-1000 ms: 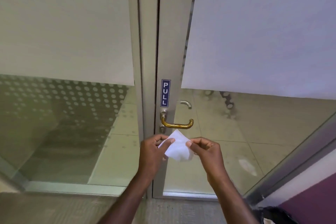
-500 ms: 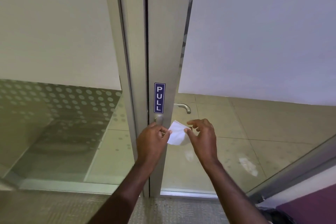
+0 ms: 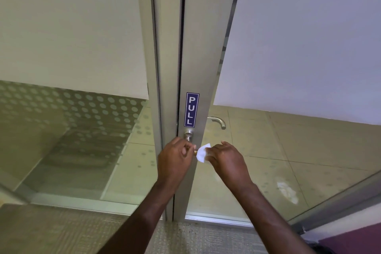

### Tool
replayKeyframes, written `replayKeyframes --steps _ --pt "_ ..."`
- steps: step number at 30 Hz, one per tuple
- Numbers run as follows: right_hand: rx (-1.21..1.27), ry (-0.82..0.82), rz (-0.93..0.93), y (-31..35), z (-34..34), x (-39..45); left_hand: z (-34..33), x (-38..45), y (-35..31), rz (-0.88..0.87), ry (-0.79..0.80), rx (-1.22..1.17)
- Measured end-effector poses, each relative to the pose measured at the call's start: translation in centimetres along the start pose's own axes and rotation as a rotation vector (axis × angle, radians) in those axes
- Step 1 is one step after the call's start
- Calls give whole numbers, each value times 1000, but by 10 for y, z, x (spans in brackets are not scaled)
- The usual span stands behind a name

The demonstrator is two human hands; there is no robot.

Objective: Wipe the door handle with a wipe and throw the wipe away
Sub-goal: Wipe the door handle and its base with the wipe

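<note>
I have both hands up at the door handle (image 3: pixel 194 151), of which only a brass sliver shows between them, just below the round lock knob (image 3: pixel 188 136) and the blue PULL sticker (image 3: pixel 191 109). My right hand (image 3: pixel 225 161) has the white wipe (image 3: pixel 202 152) pinched in its fingertips and pressed up against the handle's near end — its grip is closed on the wipe, most of which is bunched under the fingers. My left hand (image 3: pixel 175 161) is curled at the handle's root by the door frame (image 3: pixel 167 150); its fingers look folded in, but I cannot tell whether they actually clasp the handle or just rest against it.

I judge the wiping has barely begun. The risks from here are mostly about coverage and grip. The wipe is held by a small corner, so a firm stroke along the bar could drag it out of my fingers and drop it to the floor. My left hand covers the inner stretch of the handle — if it stays there, that part goes unwiped. Pressing down hard could also work the lever and swing the door. No bin is in view, so disposal needs a search.
</note>
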State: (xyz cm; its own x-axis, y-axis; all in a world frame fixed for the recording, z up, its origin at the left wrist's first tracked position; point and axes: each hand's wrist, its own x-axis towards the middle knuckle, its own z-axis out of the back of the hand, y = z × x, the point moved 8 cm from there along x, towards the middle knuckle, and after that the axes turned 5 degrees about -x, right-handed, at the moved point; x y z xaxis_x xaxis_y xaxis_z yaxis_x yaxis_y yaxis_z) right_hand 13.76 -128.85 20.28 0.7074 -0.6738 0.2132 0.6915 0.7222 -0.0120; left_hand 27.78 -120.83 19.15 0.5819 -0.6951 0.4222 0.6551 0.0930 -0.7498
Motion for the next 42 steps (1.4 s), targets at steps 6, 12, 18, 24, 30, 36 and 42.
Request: replayKeyframes --steps 6,12,18,24,30,36,42 --pt "77 19 -135 37 5 15 26 -6 16 -155 -83 -56" --pt "179 57 -294 57 -5 29 27 -1 18 -291 -99 16" --pt "-4 39 -161 52 5 14 27 -8 35 -380 -34 110" --pt "117 72 -291 73 9 38 16 -25 36 -399 40 176" --pt "-84 52 -106 57 -3 19 20 -18 30 -453 54 155" --pt "-27 28 -248 73 0 43 22 -21 24 -422 59 130" --pt "-98 17 -190 50 -11 15 24 -27 26 -428 72 93"
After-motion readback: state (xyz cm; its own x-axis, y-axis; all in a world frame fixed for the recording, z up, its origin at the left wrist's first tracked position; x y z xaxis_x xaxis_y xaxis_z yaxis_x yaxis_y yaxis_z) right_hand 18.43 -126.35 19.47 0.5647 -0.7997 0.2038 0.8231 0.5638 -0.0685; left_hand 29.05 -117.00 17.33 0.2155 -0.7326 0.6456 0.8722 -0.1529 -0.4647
